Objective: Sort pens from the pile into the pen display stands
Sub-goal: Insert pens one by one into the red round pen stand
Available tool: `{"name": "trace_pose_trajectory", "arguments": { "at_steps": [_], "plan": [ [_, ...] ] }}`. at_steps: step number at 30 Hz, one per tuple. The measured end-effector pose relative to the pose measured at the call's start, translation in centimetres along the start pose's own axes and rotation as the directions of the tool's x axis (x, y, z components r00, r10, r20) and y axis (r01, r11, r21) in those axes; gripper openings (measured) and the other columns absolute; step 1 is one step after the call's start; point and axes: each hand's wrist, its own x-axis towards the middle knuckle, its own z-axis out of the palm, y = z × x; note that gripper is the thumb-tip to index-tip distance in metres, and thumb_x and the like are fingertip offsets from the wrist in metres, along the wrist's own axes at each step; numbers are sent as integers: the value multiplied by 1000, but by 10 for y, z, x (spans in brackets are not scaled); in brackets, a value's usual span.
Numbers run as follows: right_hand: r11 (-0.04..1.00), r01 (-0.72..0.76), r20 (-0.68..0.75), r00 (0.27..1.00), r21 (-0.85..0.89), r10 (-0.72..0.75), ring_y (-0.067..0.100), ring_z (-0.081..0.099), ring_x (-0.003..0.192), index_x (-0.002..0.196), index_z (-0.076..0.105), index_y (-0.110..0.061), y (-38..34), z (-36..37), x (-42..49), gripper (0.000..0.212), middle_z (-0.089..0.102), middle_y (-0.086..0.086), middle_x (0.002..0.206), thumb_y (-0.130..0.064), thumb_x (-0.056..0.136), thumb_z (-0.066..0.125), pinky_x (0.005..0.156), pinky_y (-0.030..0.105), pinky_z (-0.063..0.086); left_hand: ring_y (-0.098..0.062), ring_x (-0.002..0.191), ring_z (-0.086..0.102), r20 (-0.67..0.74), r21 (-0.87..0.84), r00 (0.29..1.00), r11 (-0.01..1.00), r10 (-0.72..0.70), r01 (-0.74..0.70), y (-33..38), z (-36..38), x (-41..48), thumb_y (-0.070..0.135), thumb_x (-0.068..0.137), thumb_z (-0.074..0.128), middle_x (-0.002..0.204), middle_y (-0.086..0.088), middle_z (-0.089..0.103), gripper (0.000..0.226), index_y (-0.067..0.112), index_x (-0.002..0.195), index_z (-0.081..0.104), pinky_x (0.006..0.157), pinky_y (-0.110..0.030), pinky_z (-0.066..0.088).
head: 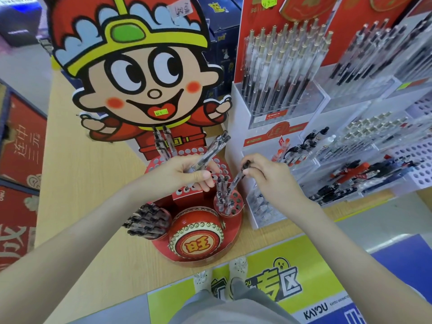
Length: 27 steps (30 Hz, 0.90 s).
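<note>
Pens [211,149] bunched in left hand [184,175] grip, right hand [266,177] fingers pinching single pen [237,178], tip over round holder [231,212]

On table [88,183], pen stand [236,232]: drum [196,239] at front, left cup [163,235] and right cup [230,210] flanking it, cutout [140,73] behind. To right of stand, pen racks [280,90].

Clear pens [223,197] upright in red stand [235,228]

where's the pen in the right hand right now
Head view, just right of centre: the pen is pinched by the right hand, tip slanting down over the small round holder on the red display stand's right side.
</note>
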Motion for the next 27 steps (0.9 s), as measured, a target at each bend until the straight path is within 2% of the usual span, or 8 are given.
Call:
{"name": "trace_pose_trajectory", "arguments": {
  "at_steps": [2,5,8,13,17,21,23,27],
  "plan": [
    [999,8,-1,1000,-38,-8,17,57,63,109,63,-11,0,0,1,17,72,10,90,-11,94,54,61,22,43,-13,81,69,1,-2,1000,1000,6,-6,0,-1,-1,10,95,53,85,-1,72,17,17,108,63,75,-20,52],
    [997,46,-26,999,-65,-48,17,57,61,106,64,-8,1,-1,0,17,72,11,83,-8,92,56,60,20,42,-13,81,69,-5,2,1000,1000,17,-17,1,-3,-2,11,95,53,85,-2,72,17,18,107,63,74,-19,52],
    [987,95,-45,994,-131,-101,22,58,59,105,65,-6,1,0,0,16,71,13,78,-5,91,57,59,27,42,-14,82,70,-4,16,1000,1000,21,-21,0,-5,-4,12,95,53,87,-3,73,17,18,108,63,74,-19,52],
    [988,93,-54,994,-120,-100,26,64,63,103,66,-7,-1,4,-2,15,72,11,79,-7,90,59,60,21,40,-15,83,70,-2,25,1000,999,27,-27,-2,-5,-4,11,95,54,87,-2,73,17,20,107,63,76,-21,53],
    [988,75,-46,996,-133,-82,27,65,70,110,63,-9,-4,6,1,18,72,12,84,-12,93,55,67,33,49,-16,84,70,22,31,1000,999,11,-11,-3,-4,-3,12,96,53,87,-1,73,18,20,108,63,79,-24,54],
    [982,80,-48,995,-173,-89,30,63,72,113,61,-8,-2,9,0,20,70,16,85,-13,94,54,66,38,51,-11,77,68,41,32,999,999,-2,0,-3,-2,-2,8,97,51,81,1,71,17,17,107,63,74,-22,54],
    [984,76,-56,995,-159,-86,30,63,71,111,61,-6,1,13,-1,20,70,16,85,-11,93,56,66,37,51,-10,70,64,40,52,999,999,-2,0,-2,-1,-2,9,97,52,77,2,69,16,16,105,63,68,-21,52],
    [992,67,-42,997,-104,-72,27,67,83,112,62,-3,5,23,-2,22,72,12,96,-11,92,59,71,15,39,-9,63,57,41,86,999,996,-25,21,-3,2,0,13,98,52,72,4,63,15,19,104,65,60,-19,48]
  ]
}}
